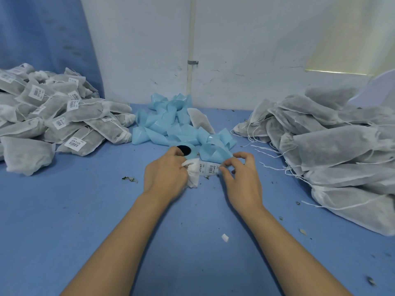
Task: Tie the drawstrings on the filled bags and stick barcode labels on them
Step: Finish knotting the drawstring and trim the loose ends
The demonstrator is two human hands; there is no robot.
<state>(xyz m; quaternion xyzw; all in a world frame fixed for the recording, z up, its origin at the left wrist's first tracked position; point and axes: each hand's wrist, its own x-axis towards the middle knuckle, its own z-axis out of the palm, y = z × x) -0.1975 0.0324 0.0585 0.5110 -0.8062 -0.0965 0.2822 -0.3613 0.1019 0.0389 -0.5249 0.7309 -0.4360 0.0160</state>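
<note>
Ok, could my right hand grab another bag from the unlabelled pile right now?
Probably not yet: the right hand is busy, its fingers pinching the barcode label. The open table between it and the unlabelled pile leaves the way free otherwise.

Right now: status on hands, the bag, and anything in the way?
Left hand grips bag at bunched neck. Right hand pinches barcode label next to it. Loose blue backing strips just behind, not between hands.

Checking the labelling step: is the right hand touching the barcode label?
Touching. The head view shows the right hand pinching the barcode label at its right end.
</note>
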